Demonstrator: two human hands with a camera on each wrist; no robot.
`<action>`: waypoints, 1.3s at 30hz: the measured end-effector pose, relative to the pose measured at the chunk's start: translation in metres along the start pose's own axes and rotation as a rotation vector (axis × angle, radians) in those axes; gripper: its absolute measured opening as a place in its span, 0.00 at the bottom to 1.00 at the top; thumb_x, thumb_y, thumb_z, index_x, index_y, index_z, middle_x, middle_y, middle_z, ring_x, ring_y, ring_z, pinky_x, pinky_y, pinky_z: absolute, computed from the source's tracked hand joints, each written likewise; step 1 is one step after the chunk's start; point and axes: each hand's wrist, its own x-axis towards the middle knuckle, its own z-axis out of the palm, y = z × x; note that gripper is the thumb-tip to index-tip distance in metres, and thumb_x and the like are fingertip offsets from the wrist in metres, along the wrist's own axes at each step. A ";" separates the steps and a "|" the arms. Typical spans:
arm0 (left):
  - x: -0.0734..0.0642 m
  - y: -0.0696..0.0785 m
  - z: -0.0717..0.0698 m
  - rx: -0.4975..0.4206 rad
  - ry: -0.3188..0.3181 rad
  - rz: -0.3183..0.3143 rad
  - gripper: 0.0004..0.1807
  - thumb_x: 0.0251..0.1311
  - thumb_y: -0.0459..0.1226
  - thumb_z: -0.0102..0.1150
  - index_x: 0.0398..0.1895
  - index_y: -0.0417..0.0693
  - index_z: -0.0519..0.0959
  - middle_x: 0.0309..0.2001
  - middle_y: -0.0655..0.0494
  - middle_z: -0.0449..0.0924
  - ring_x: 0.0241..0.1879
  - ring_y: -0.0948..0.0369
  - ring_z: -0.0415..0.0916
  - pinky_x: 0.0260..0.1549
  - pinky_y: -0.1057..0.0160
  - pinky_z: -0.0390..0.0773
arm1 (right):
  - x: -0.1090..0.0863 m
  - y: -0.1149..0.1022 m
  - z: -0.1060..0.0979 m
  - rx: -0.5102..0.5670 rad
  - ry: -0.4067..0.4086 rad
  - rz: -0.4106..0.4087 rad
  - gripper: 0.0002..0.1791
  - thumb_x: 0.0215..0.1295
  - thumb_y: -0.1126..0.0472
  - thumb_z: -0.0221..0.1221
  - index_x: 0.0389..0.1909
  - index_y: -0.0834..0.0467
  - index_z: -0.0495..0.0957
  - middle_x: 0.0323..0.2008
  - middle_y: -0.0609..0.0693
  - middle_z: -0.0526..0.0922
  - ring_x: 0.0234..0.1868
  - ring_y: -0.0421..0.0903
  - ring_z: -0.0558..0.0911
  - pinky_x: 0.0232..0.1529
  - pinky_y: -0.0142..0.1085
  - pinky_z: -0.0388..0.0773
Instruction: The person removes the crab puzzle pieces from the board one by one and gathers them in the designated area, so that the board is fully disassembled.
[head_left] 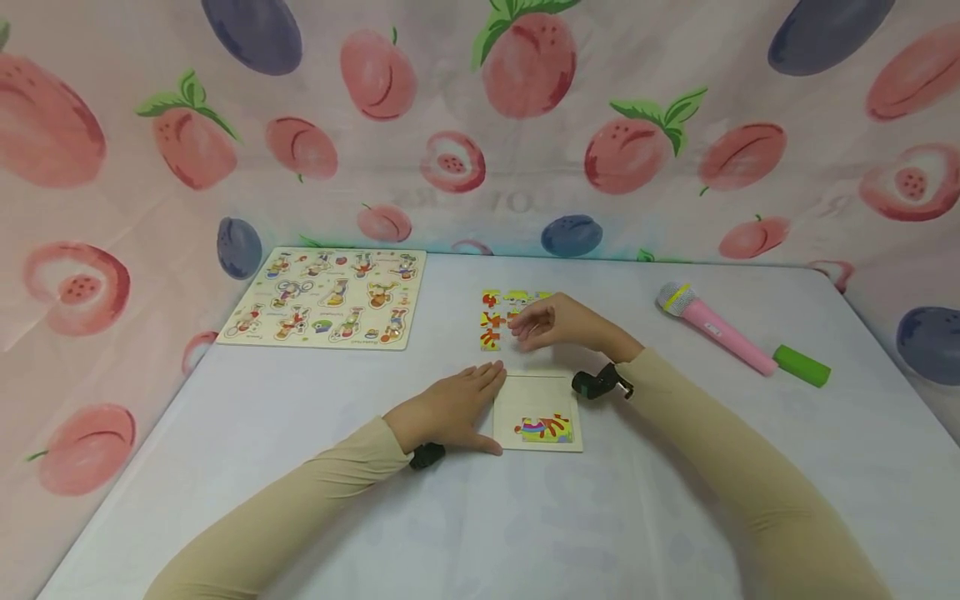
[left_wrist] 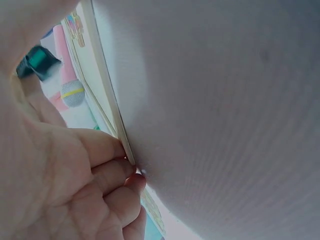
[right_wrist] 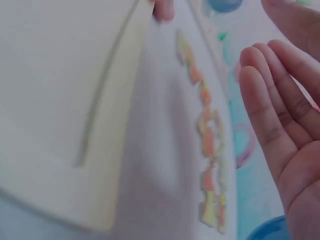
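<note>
A pale wooden puzzle tray (head_left: 528, 397) lies on the table with a few joined jigsaw pieces (head_left: 547, 428), yellow and red, in its lower right part. My left hand (head_left: 453, 408) rests at the tray's left side with fingers extended; in the left wrist view its fingertips (left_wrist: 131, 172) touch the tray's edge. Beyond the tray, loose red and yellow jigsaw pieces (head_left: 490, 320) lie in rows. Over these hovers my right hand (head_left: 558, 323), partly covering them. In the right wrist view its fingers (right_wrist: 272, 112) are loosely bent, apart from the thumb, with nothing seen between them.
At the back left lies a large wooden board (head_left: 318, 297) with animal figures. A pink toy microphone (head_left: 716, 327) and a green block (head_left: 802, 365) lie to the right. Behind the table hangs a fruit-patterned cloth (head_left: 525, 150).
</note>
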 end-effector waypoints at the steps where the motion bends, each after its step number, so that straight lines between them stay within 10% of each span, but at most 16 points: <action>1: 0.000 0.000 0.001 0.003 0.002 0.001 0.58 0.50 0.67 0.55 0.73 0.40 0.47 0.75 0.47 0.44 0.75 0.54 0.43 0.73 0.59 0.48 | -0.007 -0.004 0.001 0.015 -0.009 -0.003 0.22 0.52 0.66 0.67 0.49 0.68 0.78 0.45 0.61 0.84 0.40 0.42 0.83 0.43 0.27 0.81; 14: 0.000 -0.001 -0.001 0.000 0.014 0.000 0.58 0.49 0.67 0.56 0.73 0.39 0.48 0.75 0.46 0.45 0.75 0.54 0.44 0.73 0.58 0.49 | -0.070 -0.021 0.035 -0.025 -0.186 0.005 0.20 0.48 0.62 0.71 0.44 0.62 0.81 0.40 0.54 0.85 0.37 0.43 0.82 0.40 0.29 0.81; 22: -0.002 0.001 -0.002 -0.019 0.018 0.007 0.58 0.50 0.66 0.57 0.73 0.37 0.49 0.75 0.45 0.46 0.74 0.54 0.45 0.73 0.58 0.49 | -0.074 -0.012 0.051 -0.228 -0.151 -0.021 0.16 0.46 0.57 0.72 0.38 0.54 0.83 0.35 0.43 0.82 0.34 0.36 0.75 0.37 0.26 0.76; 39: 0.002 -0.001 0.002 -0.006 0.010 0.001 0.58 0.49 0.66 0.57 0.73 0.39 0.48 0.75 0.46 0.45 0.75 0.54 0.44 0.73 0.58 0.49 | -0.071 -0.018 0.052 -0.231 -0.166 0.010 0.12 0.46 0.60 0.72 0.32 0.56 0.82 0.29 0.46 0.79 0.30 0.37 0.72 0.30 0.25 0.73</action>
